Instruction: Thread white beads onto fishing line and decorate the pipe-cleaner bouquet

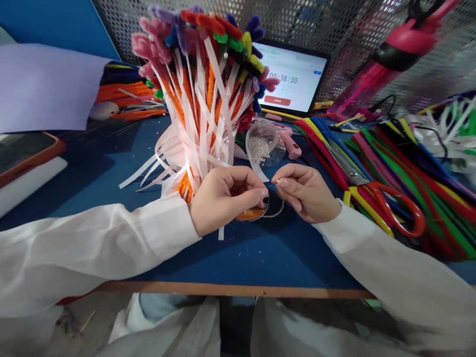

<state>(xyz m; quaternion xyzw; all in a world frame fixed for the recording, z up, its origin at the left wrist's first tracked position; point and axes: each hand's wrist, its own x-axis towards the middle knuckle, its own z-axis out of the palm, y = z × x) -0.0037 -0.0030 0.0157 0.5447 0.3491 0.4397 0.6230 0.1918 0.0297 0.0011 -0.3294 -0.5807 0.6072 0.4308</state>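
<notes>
A thin string of small beads (275,215) hangs in a curve below and between my hands. My left hand (230,198) is closed in a pinch; what its fingertips hold is too small to name. To its right, my right hand (307,192) pinches thumb against forefinger, with a tiny pale bead (277,181) at the fingertips. Under my left fingertips lies a round orange item (251,214), partly covered. Behind the hands stands a clear cup of small beads (260,148). A bunch of pipe-cleaner flowers (208,99) with white ribbons rises behind my left hand.
Red-handled scissors (399,208) lie on coloured pipe cleaners (420,173) at the right. A pink glue gun (290,144), a tablet (292,74) and a pink bottle (386,64) are behind. A phone (28,156) lies left. The table edge (238,289) is near me.
</notes>
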